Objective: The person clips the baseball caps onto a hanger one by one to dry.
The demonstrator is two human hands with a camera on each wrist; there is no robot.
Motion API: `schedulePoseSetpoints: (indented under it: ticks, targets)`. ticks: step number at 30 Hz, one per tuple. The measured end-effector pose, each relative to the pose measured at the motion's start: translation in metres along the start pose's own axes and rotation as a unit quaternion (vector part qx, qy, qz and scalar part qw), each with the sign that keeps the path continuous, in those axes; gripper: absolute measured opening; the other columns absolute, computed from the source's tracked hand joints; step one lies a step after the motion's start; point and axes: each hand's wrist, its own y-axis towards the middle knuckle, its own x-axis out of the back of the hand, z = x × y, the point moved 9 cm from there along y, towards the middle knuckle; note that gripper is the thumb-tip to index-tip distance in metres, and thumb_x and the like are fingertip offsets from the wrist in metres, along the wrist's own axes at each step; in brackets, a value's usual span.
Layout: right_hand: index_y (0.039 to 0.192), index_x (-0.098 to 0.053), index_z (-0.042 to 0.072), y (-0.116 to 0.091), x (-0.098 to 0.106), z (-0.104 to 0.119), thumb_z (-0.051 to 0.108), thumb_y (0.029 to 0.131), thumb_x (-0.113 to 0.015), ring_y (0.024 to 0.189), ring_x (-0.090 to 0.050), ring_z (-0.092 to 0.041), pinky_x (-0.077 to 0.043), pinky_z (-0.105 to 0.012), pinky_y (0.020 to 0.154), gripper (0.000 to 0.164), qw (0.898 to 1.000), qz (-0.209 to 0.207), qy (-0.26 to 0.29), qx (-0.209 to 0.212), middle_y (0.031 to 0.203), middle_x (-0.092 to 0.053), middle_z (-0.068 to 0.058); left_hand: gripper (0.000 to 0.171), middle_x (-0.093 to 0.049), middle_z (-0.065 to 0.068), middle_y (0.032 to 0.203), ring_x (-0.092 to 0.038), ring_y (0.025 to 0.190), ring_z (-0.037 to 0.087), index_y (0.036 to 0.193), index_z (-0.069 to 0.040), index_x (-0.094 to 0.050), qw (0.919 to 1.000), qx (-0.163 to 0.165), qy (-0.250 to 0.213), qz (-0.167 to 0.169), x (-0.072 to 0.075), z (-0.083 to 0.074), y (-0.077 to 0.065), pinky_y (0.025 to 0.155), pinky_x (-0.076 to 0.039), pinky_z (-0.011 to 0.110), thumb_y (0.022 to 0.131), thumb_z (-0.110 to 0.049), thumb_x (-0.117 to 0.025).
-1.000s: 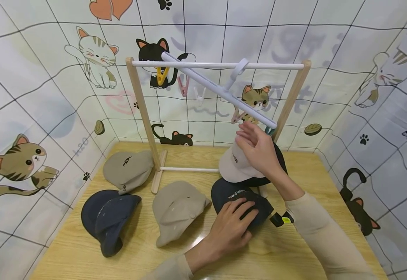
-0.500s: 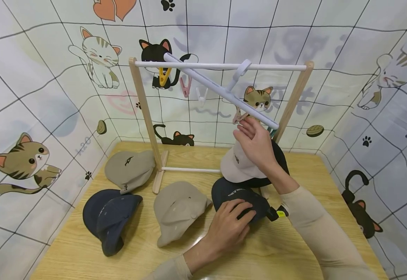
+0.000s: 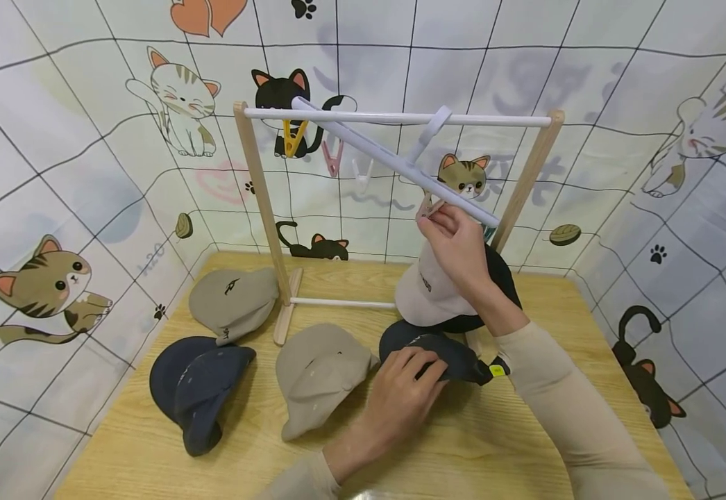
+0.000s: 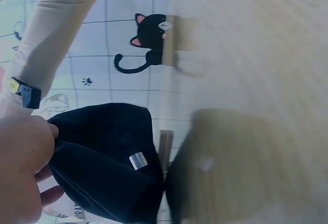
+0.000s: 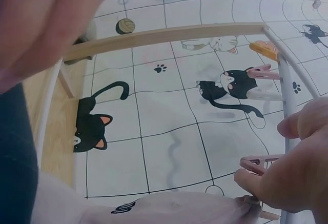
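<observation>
My left hand [image 3: 402, 391] grips a dark navy cap [image 3: 438, 351] in front of the rack, its strap end with a yellow-green tag pointing right. In the left wrist view the navy cap [image 4: 105, 165] shows its inside and a pale label, with the fingers at its edge. My right hand [image 3: 459, 250] is raised to the lower end of a sloping white hanger [image 3: 394, 163], its fingers pinching a pink clothespin [image 3: 427, 207]. The right wrist view shows the clothespin [image 5: 256, 163] at the fingertips. Below that hand hangs a pale cap [image 3: 422, 295], overlapping a black cap [image 3: 505, 281].
The hanger hooks over the top bar [image 3: 363, 117] of a wooden rack [image 3: 263, 201]. Yellow [image 3: 293, 139], pink [image 3: 332, 160] and white [image 3: 361, 173] clothespins hang along it. On the table [image 3: 494, 444] lie an olive cap [image 3: 238, 302], a navy cap [image 3: 197, 389] and a beige cap [image 3: 322, 378].
My right hand has moved slightly left and up, its fingers closing on the pink clothespin. My left hand has tilted and drawn up the navy cap.
</observation>
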Motion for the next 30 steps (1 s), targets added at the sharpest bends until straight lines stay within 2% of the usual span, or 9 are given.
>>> schedulePoseSetpoints:
  ticks: [3,7,10,14,19,24,30]
  targets:
    - [0.155,-0.059,-0.004,0.002,0.001,0.001,0.025,0.111,-0.071,0.144,-0.07,-0.027,-0.058,-0.032,0.118,0.053,1.0,-0.01,0.013,0.002,0.153,-0.071,-0.022,0.021,-0.08,-0.004,0.114,-0.075,0.108,0.015,0.115,-0.02,-0.084,0.9999,0.009,-0.006,-0.012,0.008,0.006,0.005,0.089,-0.063,0.03,0.097,-0.027,-0.091]
    - [0.144,-0.064,-0.006,0.004,0.001,0.0,0.024,0.112,-0.071,0.127,-0.077,-0.017,-0.064,-0.026,0.106,0.045,0.999,-0.025,0.042,0.008,0.143,-0.075,-0.026,0.023,-0.081,-0.001,0.113,-0.075,0.104,0.017,0.117,-0.017,-0.085,0.9994,0.013,-0.014,-0.03,0.016,0.014,0.008,0.089,-0.064,0.031,0.096,-0.023,-0.092]
    - [0.138,-0.066,-0.007,0.005,0.001,-0.001,0.025,0.112,-0.072,0.118,-0.08,-0.013,-0.065,-0.029,0.104,0.042,0.997,-0.039,0.063,0.009,0.139,-0.076,-0.027,0.024,-0.081,0.001,0.112,-0.075,0.101,0.018,0.118,-0.015,-0.085,0.9988,0.016,-0.023,-0.041,0.021,0.018,0.011,0.09,-0.064,0.03,0.096,-0.021,-0.092]
    - [0.133,-0.069,-0.006,0.007,0.001,-0.001,0.027,0.111,-0.073,0.116,-0.082,-0.017,-0.066,-0.036,0.105,0.04,0.995,-0.058,0.08,0.01,0.134,-0.077,-0.029,0.023,-0.08,0.003,0.111,-0.074,0.1,0.018,0.12,-0.012,-0.085,0.9967,0.024,-0.048,-0.061,0.029,0.024,0.014,0.092,-0.064,0.029,0.098,-0.016,-0.089]
    - [0.128,-0.074,-0.005,0.01,0.002,-0.001,0.03,0.108,-0.077,0.11,-0.084,-0.02,-0.069,-0.036,0.098,0.04,0.993,-0.08,0.081,0.008,0.124,-0.082,-0.027,0.023,-0.079,0.005,0.111,-0.075,0.098,0.02,0.123,-0.009,-0.084,0.9926,0.026,-0.072,-0.094,0.042,0.029,0.017,0.091,-0.064,0.03,0.1,-0.012,-0.086]
    - [0.125,-0.076,-0.004,0.013,0.004,-0.003,0.031,0.107,-0.079,0.103,-0.086,-0.017,-0.069,-0.034,0.092,0.04,0.992,-0.094,0.079,0.006,0.121,-0.084,-0.025,0.02,-0.08,0.007,0.111,-0.076,0.098,0.021,0.124,-0.006,-0.084,0.9888,0.021,-0.084,-0.122,0.055,0.033,0.019,0.089,-0.065,0.032,0.105,-0.011,-0.079]
    - [0.123,-0.076,-0.005,0.014,0.006,-0.005,0.03,0.106,-0.08,0.095,-0.085,-0.009,-0.069,-0.03,0.088,0.039,0.991,-0.11,0.07,0.009,0.12,-0.085,-0.024,0.018,-0.079,0.009,0.11,-0.077,0.095,0.024,0.121,-0.004,-0.084,0.9823,0.045,-0.096,-0.154,0.074,0.045,0.021,0.083,-0.065,0.033,0.11,-0.013,-0.073]
